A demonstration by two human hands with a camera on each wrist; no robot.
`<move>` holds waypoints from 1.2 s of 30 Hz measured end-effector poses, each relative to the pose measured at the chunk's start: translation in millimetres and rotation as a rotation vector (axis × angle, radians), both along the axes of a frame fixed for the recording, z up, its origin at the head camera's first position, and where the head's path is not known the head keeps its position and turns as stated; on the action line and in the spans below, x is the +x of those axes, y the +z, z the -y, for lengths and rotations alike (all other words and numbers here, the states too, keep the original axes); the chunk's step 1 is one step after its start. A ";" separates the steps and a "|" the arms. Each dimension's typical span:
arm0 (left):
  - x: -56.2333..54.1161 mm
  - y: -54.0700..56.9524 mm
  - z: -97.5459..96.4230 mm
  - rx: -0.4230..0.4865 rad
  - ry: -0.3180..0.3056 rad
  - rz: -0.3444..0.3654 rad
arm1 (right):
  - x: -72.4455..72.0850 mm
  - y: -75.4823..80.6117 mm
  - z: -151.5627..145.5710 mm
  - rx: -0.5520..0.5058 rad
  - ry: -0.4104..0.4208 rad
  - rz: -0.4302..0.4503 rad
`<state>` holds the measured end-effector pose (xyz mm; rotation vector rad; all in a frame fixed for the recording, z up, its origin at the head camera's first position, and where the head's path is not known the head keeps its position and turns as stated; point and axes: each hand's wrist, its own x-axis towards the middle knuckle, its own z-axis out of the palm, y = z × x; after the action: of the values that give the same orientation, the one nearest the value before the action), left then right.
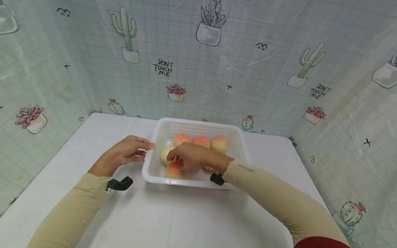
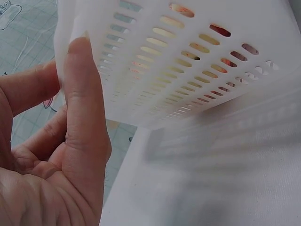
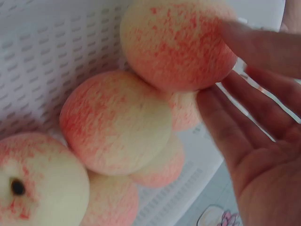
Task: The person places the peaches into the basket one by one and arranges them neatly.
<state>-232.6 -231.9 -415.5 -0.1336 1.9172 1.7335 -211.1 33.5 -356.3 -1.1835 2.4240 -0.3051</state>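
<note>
A white plastic basket (image 1: 200, 122) with slotted walls stands on the table and holds several pale yellow peaches with red speckles. My left hand (image 1: 129, 150) grips its left rim, the thumb (image 2: 83, 94) on one side and a finger on the other. Inside the basket, my right hand (image 1: 196, 156) is around the front left peach (image 1: 174, 170). In the right wrist view its thumb and fingertips touch that peach (image 3: 181, 44). A yellower peach (image 1: 166, 155) lies just behind, and a row of peaches (image 1: 219, 144) sits along the back. My right hand partly hides the middle ones.
The white table (image 1: 139, 220) extends in front of the basket and to both sides. A sheet (image 1: 242, 72) printed with cacti hangs behind the table and along its left and right sides. Both sleeves are beige, with a dark strap piece (image 1: 121, 184) at the left wrist.
</note>
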 end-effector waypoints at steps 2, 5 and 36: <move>-0.2 0.0 -0.7 0.000 -0.004 0.002 | -1.5 -2.6 -2.9 0.008 0.011 -0.016; -0.3 0.6 -1.1 0.001 -0.008 0.001 | -2.8 -5.1 -4.9 0.020 0.023 -0.036; -4.9 41.6 14.8 -0.591 -0.166 -0.394 | -13.8 35.4 -118.0 -0.115 -0.422 -0.137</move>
<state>-237.5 -246.7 -373.8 0.1626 2.6011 1.0979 -224.8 151.5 -320.9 -0.7444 2.7997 -0.5088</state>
